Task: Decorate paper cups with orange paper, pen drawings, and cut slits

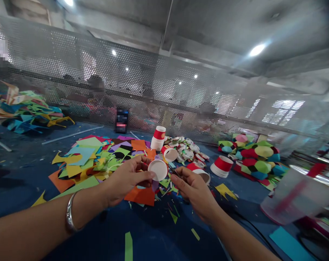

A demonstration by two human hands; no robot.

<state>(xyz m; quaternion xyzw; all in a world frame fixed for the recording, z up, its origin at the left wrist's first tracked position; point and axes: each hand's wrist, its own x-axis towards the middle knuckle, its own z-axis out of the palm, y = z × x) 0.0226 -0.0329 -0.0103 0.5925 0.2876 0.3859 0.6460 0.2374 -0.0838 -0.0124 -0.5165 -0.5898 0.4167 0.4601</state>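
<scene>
My left hand [136, 172], with a silver bangle on its wrist, pinches a round white paper cup bottom [157, 170] between thumb and fingers. Close to its right edge, my right hand [190, 186] is closed around a thin dark tool [172, 168], mostly hidden by the fingers. Just behind lie a red-and-white paper cup [170, 154] on its side and a heap of cut cup bottoms [184, 146]. A stack of cups [158, 137] stands upright behind them. Beneath and left of my hands spreads a pile of coloured paper scraps [83, 154].
Another cup [222, 166] stands upside down at right, near colourful paper-covered pieces [258, 157]. A translucent bucket [295, 195] stands far right. A phone [121, 120] leans against the perforated metal screen [142, 87]. Paper offcuts [25, 110] are heaped at left.
</scene>
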